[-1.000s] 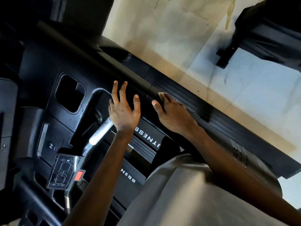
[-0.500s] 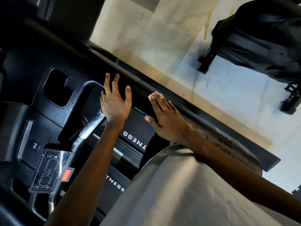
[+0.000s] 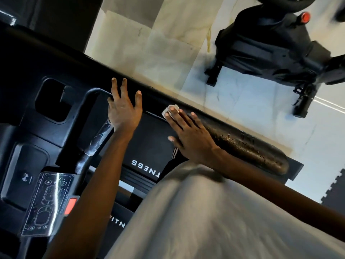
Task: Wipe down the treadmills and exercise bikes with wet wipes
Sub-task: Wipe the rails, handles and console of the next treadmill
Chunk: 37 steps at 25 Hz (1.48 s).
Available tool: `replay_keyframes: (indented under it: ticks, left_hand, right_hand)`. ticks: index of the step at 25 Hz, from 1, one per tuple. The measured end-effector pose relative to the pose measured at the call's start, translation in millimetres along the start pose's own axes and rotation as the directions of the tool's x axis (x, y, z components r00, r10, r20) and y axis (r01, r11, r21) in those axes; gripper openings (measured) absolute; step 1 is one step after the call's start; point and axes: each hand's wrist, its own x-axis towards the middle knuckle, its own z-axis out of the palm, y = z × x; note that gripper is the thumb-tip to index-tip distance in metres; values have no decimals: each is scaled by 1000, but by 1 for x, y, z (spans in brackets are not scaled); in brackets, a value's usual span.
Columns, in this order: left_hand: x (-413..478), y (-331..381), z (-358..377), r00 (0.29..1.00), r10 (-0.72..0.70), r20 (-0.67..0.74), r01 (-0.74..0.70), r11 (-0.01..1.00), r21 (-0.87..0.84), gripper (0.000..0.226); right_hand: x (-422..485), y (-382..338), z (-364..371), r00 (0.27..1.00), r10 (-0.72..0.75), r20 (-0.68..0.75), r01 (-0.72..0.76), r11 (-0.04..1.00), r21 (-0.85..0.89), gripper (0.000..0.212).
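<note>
While the head camera is looking down at a tilt over the black plastic treadmill console (image 3: 37, 53), a glossy film-covered control panel (image 3: 46, 202) is showing at far left, with a red rectangular button (image 3: 71, 205) sitting just beside its right edge. Higher up, a dark rectangular recess (image 3: 54, 100) is sitting in the console. A silver metal grip sensor (image 3: 99, 135) is lying along the curved black bar, with wet-looking streaks on it.

Left hand (image 3: 123, 111): lying flat against the console's upper edge, just right of the bar's bend. Its fingers (image 3: 122, 90) are pointing straight and spreading apart, holding nothing.

White lettering "TNESS" (image 3: 143, 163) is showing upside down on the black panel between the two forearms.

White crumpled wet wipe (image 3: 169, 109): lying at the near end of the black padded side handrail (image 3: 242, 144), where the rail is meeting the console. The right hand (image 3: 188, 135) is pressing it down under its fingertips, and only the wipe's front edge is peeking out. The fingers (image 3: 182, 118) are lying straight and slightly fanned, not curling round the wipe. Right of the hand, the handrail is glistening with droplets.

Grey shirt fabric (image 3: 205, 212) is filling the lower middle. At upper right, a black exercise bike (image 3: 270, 43) with a red round knob (image 3: 305, 16) is standing on the pale marble-patterned floor tiles (image 3: 168, 43), well apart from both hands.
</note>
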Motion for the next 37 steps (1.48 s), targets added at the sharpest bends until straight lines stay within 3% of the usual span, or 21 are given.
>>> replay_keyframes:
  ticks: [7,11,15,17,18,21,24,26,28,32,37]
  left_hand:
    - [-3,-7,-2,998,67,8,-67,996,-67,68]
    - [-3,-22,-7,985,162,54,-150,971,-187,67]
    - [-7,-28,-8,976,206,75,-186,960,-209,66]
    - [-15,-23,-10,988,150,34,-140,967,-212,61]
    - [-22,-23,-9,983,183,-22,-184,961,-204,57]
    - [-36,-21,2,857,508,-88,-514,827,-226,45]
    - [-39,-18,18,740,672,30,-645,721,-251,47]
    - [-39,-19,22,715,697,50,-669,703,-240,54]
    - [-37,-19,22,712,700,49,-673,701,-235,56]
    - [-30,-11,22,710,700,74,-680,709,-187,62]
    - [-35,-1,22,730,669,141,-652,743,-147,75]
  right_hand:
    - [5,-32,8,992,118,-45,-116,992,46,71]
    - [-23,-28,18,983,151,-100,-155,987,-38,68]
    - [-18,-50,22,937,320,-137,-315,947,62,70]
    - [-2,-65,21,923,362,-130,-349,930,115,71]
    - [-4,-65,19,918,372,-137,-360,927,109,71]
    - [-43,-39,16,845,511,-159,-503,860,90,68]
    - [-73,-21,17,729,676,-110,-659,736,154,69]
    - [-59,-29,16,729,670,-138,-638,739,217,69]
    - [-37,-41,15,787,596,-162,-551,796,251,67]
    - [-20,-44,12,865,482,-137,-456,871,183,68]
    - [-51,2,1,780,625,-16,-621,778,96,73]
